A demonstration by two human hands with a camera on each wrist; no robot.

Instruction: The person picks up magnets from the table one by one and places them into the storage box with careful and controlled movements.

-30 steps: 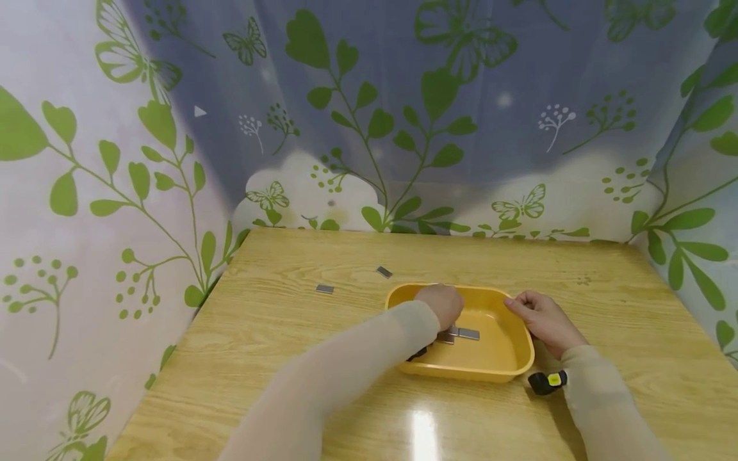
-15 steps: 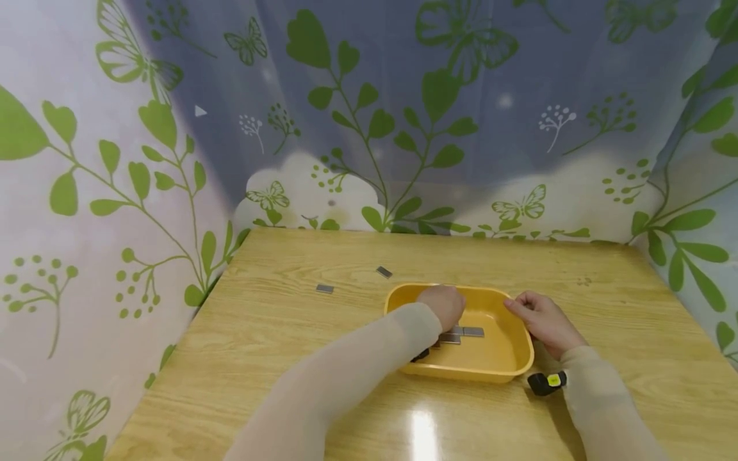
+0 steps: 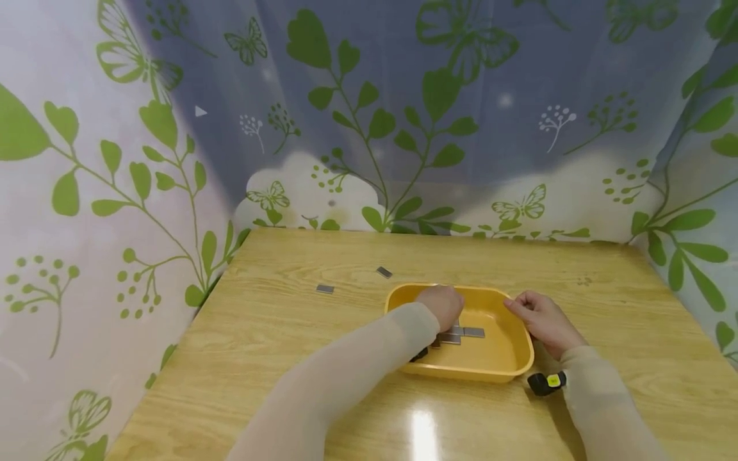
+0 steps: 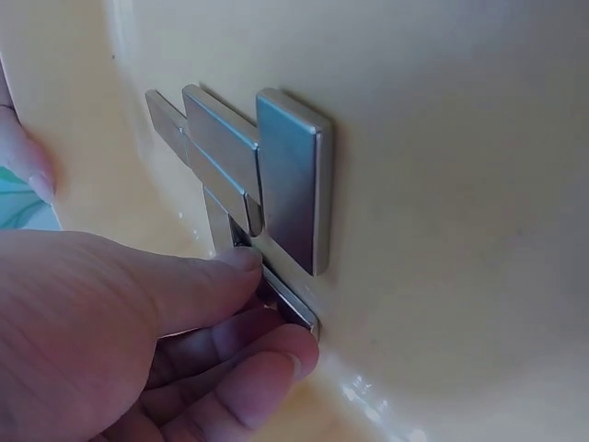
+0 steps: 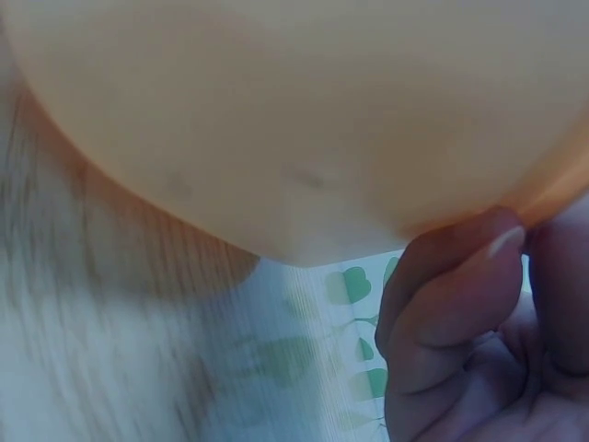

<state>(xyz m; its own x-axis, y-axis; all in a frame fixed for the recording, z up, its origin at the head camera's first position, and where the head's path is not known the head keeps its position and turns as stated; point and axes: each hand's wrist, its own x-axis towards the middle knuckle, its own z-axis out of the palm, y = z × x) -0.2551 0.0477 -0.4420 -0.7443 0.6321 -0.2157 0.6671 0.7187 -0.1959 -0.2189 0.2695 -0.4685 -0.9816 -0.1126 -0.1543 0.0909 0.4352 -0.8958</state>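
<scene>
A yellow plastic tub (image 3: 461,373) rests on the table. My left hand (image 3: 441,306) reaches down inside it, its fingertips hidden in the head view. In the left wrist view, my thumb and fingers pinch a flat silver metal block (image 4: 291,300) close to the tub's bottom. Several similar metal blocks (image 4: 293,175) lie clustered beside it, touching or nearly so. One of them, the rightmost block (image 3: 474,333), points toward the tub's right end. My right hand (image 3: 544,323) grips the tub's right rim between thumb and fingers, and the right wrist view shows the curled fingers (image 5: 460,295) against it.
Two more metal blocks lie on the wooden table (image 3: 288,358) left of the tub: a nearer block (image 3: 325,289) and a farther block (image 3: 384,272). A leaf-patterned curtain (image 3: 369,128) borders the table at the back and sides.
The visible blocks in the tub have shifted slightly to the right since a second ago. My left hand has moved only a little, and my right hand keeps its grip on the rim.
</scene>
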